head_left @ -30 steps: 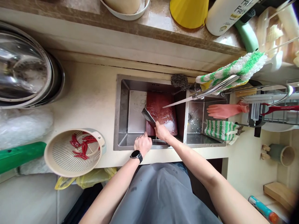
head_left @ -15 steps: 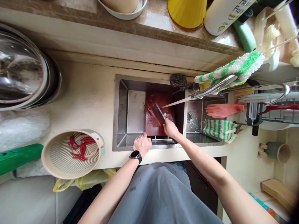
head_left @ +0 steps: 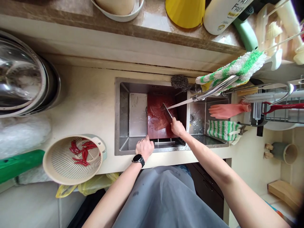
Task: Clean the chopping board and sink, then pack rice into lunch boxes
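Head view: right grip (head_left: 178, 127) closed round a knife (head_left: 167, 111) slanting across the red board (head_left: 155, 124); left grip (head_left: 144, 147) flat open on the sink rim (head_left: 124, 152).

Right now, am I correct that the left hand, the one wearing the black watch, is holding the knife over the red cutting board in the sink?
Not quite: the head view shows the right hand holding the broad kitchen knife over the red cutting board. The left hand, with its black watch, is at the sink's front rim, not on the knife.
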A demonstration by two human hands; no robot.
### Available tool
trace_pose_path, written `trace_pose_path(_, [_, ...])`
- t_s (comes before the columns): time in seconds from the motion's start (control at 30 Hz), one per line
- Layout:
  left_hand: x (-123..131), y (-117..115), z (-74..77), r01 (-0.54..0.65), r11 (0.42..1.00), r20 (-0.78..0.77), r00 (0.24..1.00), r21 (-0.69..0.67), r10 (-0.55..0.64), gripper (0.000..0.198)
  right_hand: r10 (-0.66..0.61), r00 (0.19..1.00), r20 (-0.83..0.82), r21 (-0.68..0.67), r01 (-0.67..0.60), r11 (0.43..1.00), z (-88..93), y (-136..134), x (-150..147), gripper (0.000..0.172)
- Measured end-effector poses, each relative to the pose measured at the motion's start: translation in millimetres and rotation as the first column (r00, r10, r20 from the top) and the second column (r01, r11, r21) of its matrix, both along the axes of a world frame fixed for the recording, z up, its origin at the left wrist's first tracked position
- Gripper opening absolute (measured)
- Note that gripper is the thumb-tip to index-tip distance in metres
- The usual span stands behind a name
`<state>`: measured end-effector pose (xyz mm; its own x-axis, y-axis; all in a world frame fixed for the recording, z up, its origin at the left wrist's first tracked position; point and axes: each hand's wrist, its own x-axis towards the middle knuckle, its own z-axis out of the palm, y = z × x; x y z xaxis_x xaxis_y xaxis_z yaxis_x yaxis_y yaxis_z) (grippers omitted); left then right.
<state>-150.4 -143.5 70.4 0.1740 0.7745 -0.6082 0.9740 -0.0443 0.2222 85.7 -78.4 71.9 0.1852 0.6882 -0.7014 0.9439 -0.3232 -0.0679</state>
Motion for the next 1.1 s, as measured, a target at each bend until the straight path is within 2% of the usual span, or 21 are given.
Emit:
trace_pose_path(0.1, [0,1,1.1,-0.006,1.000,0.012,1.000,0.001,0.006,0.044,0.029,0.995,-0.092,0.014,-0.028,1.000,4.1,-7,-36,0.031])
trace_pose_path(0.17, [1,1,1.3,-0.009,1.000,0.006,1.000,-0.001,0.009,0.044,0.093,0.977,-0.189,0.005,-0.094,0.996,5.0,-12,-58,0.032])
trace_pose_path(0.23, [1,1,1.4,-0.008,1.000,-0.006,1.000,-0.008,0.008,0.044,0.141,0.960,-0.243,-0.021,-0.150,0.988,4.4,-14,-66,0.031])
trace_pose_path(0.3, [1,1,1.4,-0.004,1.000,-0.014,1.000,-0.010,0.003,0.045,0.124,0.971,-0.204,-0.036,-0.134,0.990,3.1,-11,-55,0.030])
trace_pose_path(0.47, [1,1,1.8,0.007,1.000,-0.009,1.000,-0.011,-0.007,0.045,0.003,1.000,-0.026,-0.006,-0.004,1.000,2.1,5,1,0.032])
trace_pose_path(0.53, [1,1,2.1,0.003,1.000,-0.013,1.000,-0.011,-0.003,0.045,-0.008,1.000,-0.004,0.001,0.008,1.000,3.2,7,3,0.031])
trace_pose_path(0.6, [1,2,2.3,0.004,1.000,-0.010,1.000,-0.007,-0.004,0.044,-0.005,1.000,-0.027,0.016,0.006,1.000,3.6,4,-15,0.029])
trace_pose_path(0.73, [1,2,2.1,0.002,1.000,-0.008,1.000,0.002,-0.002,0.042,0.068,0.980,-0.188,0.024,-0.065,0.998,-0.1,-2,-68,0.030])
trace_pose_path(0.8, [1,2,2.1,0.001,1.000,-0.013,1.000,-0.003,-0.001,0.042,0.085,0.972,-0.217,0.011,-0.085,0.996,-2.4,0,-75,0.031])
trace_pose_path(0.87, [1,2,2.0,0.004,1.000,-0.015,1.000,-0.011,-0.004,0.043,0.049,0.985,-0.166,0.004,-0.049,0.999,-3.5,5,-59,0.032])
trace_pose_path(1.0, [1,1,1.4,0.004,1.000,-0.021,1.000,-0.015,-0.005,0.045,-0.065,0.998,-0.014,0.022,0.066,0.998,-1.2,17,-10,0.035])
trace_pose_path(1.03, [1,1,1.2,0.002,1.000,-0.023,1.000,-0.013,-0.002,0.045,-0.079,0.997,0.002,0.026,0.079,0.997,-0.1,19,-6,0.035])
trace_pose_path(1.1, [1,0,0.5,-0.004,1.000,-0.026,1.000,-0.006,0.004,0.046,-0.088,0.996,-0.005,0.027,0.088,0.996,0.7,19,-16,0.036])
